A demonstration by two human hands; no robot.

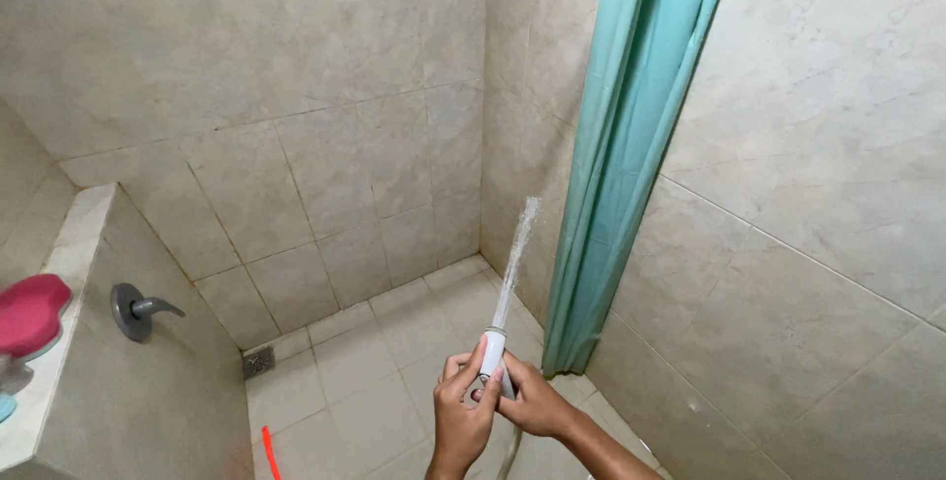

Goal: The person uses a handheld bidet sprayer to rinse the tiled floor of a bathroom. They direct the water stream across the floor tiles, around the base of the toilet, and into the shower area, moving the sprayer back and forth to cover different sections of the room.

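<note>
Both hands meet low in the middle of the view over the beige tiled floor of a shower stall. The left hand and the right hand are each clenched around a small white cylindrical spray nozzle, held upright between them — left thumb up along its side, right fingers wrapped behind it. A thin jet of water shoots up from the nozzle toward the tiled wall corner, just beside a hanging teal shower curtain. To the left stands a low tiled ledge with a grey metal tap handle on its face and a pink rounded plastic object on top. A square floor drain sits in the corner — an orange strip lies nearer the person.
</note>
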